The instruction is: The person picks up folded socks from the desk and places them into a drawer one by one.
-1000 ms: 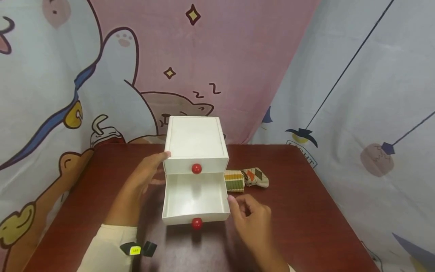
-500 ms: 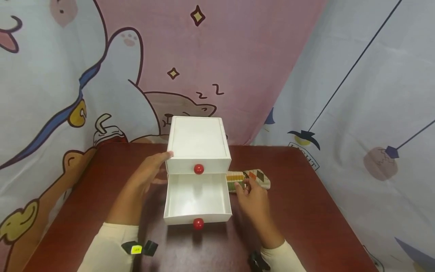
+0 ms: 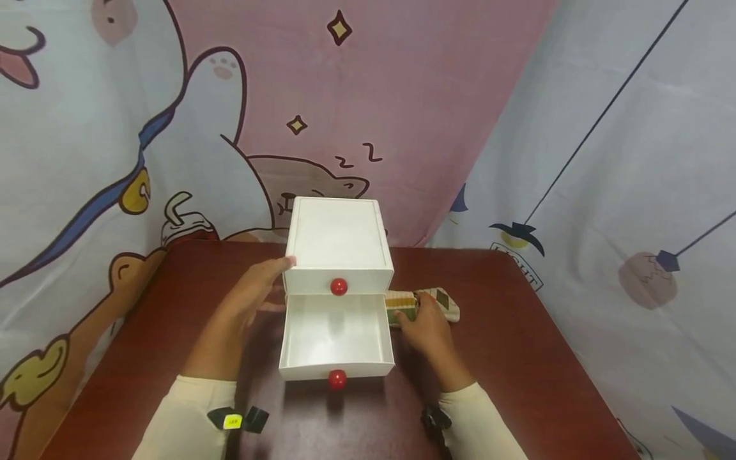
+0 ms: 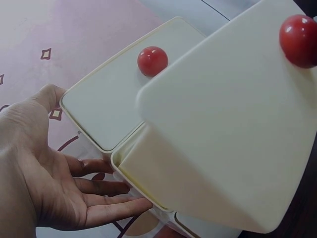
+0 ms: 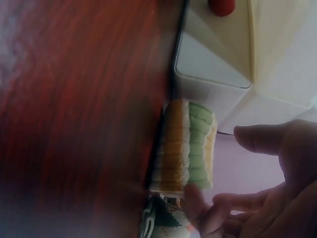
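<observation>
One striped knit roll (image 3: 401, 299), with yellow, white and green bands, lies on the table just to the right of the white box. I cannot tell if it touches the box. Next to its far end lies a cream sock (image 3: 451, 308) with diamonds on it.

The right hand (image 3: 428, 324) is at the roll. Its thumb and first finger are wide apart. In the right wrist view the thumb is off the roll, and a fingertip is by the end near the sock. I cannot tell if that fingertip touches.

The left hand (image 3: 257, 289) is wide too. Its thumb is on the top front corner of the white box (image 3: 339, 233), and its straight fingers reach along the side.

The upper drawer (image 3: 310, 281) is in, with a round red knob (image 3: 339, 287) on its front. Under it, the pulled-out drawer (image 3: 336, 338) sticks out toward the person, and it has a red knob as well.

All this is on a shiny red-brown table (image 3: 517, 370). Both sleeves (image 3: 186, 415) are cream. Behind, a pink and pale cloth (image 3: 414, 96) has sleepy cartoon animals and little stars.
</observation>
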A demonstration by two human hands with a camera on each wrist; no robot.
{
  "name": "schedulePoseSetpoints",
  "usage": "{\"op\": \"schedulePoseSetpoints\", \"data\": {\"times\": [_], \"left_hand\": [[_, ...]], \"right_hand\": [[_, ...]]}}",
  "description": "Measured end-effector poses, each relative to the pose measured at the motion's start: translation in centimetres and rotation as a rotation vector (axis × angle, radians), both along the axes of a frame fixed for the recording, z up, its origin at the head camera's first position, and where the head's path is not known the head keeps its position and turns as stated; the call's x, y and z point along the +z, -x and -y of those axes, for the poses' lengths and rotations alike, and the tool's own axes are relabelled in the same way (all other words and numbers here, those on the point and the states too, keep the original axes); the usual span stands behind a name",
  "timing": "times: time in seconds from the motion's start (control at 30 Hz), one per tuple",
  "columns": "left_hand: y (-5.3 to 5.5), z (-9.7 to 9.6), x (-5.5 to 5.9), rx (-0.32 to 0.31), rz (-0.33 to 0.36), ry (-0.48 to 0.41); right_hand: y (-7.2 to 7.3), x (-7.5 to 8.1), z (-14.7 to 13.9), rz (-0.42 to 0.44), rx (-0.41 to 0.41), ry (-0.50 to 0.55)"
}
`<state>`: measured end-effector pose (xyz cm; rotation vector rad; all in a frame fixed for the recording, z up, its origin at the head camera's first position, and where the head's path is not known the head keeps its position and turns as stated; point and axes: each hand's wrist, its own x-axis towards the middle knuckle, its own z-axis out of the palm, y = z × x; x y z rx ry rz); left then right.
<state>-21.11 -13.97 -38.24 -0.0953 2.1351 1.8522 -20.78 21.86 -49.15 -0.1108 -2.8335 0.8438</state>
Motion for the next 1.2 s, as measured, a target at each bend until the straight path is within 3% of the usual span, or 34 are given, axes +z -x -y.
{"op": "schedulePoseSetpoints", "data": {"times": [0.1, 0.13, 0.23, 0.37, 0.53, 0.63, 0.83, 0.97, 1.2], "left_hand": [[-0.1, -0.1, 0.0, -0.004, -0.004, -0.004], [-0.1, -0.1, -0.1, -0.004, -0.004, -0.008], [-0.2, 0.0, -0.1, -0.01, -0.011, -0.004], [-0.1, 0.0, -0.1, -0.011, -0.012, 0.001], [-0.1, -0.2, -0.1, -0.006, -0.012, -0.004], [-0.3, -0.2, 0.0, -0.008, -0.014, -0.006], [-0.4, -0.1, 0.2, -0.005, -0.016, -0.008], [-0.4, -0.2, 0.1, -0.002, -0.016, -0.005], [-0.5, -0.2, 0.0, -0.015, -0.027, 0.002]], "right_hand": [[1.7, -2.5, -1.0, 0.033, -0.041, -0.052], [2.0, -2.6, -1.1, 0.052, -0.051, -0.068], [1.9, -1.0, -0.5, 0.133, -0.076, -0.071], [1.0, 2.2, 0.7, 0.239, -0.103, -0.089], [1.0, 2.8, 1.3, 0.313, -0.118, -0.126], [1.8, 1.9, 1.0, 0.325, -0.112, -0.136], [4.7, -2.4, -0.5, 0.3, -0.083, -0.163], [5.9, -4.5, -1.0, 0.293, -0.065, -0.14], [6.4, -5.2, -0.8, 0.287, -0.104, -0.058]]}}
